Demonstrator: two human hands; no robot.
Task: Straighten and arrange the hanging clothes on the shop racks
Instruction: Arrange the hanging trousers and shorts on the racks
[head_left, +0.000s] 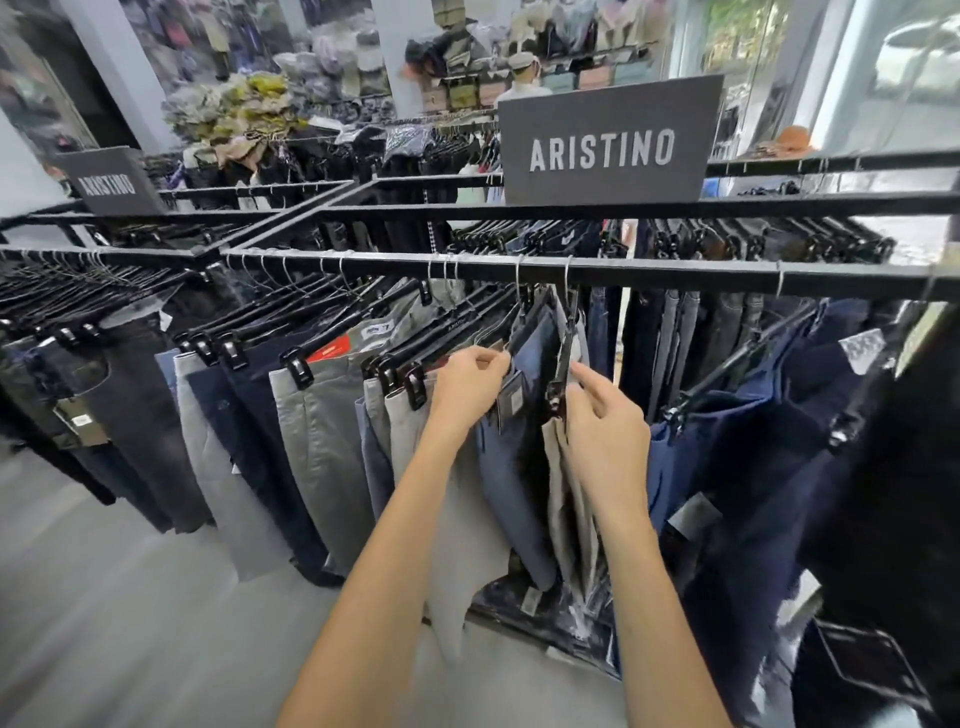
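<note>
Left hand (467, 389) pinches the blue trousers (514, 467) at the waistband. Right hand (608, 421) pinches the hanger (563, 358) of the beige pair (566, 493) just beside. Left of the grip, rows (311, 415) hang orderly; right of it, navy pairs (727, 441) sit askew. Roughly midway, I'd judge.

The rail (675, 273) was black-painted metal with a dull sheen, and the hooks (568, 275) over it were thin, bright, shiny wire. The clip hangers (296, 366) were black plastic, glossy at the clips. The grey trousers (322, 441), blue trousers (511, 467) and beige trousers (566, 493) were smooth, matt woven cloth. The jeans (140, 405) at the left were coarser dark denim, faded in patches, and the navy trousers (727, 457) looked soft and matt. A dark card tag (510, 400) had a faint gloss. The sign (608, 140) was a flat, matt grey board with pale lettering. Low in the rack, clear plastic film (561, 618) shone and crinkled. The floor (104, 597) was smooth pale grey.
</note>
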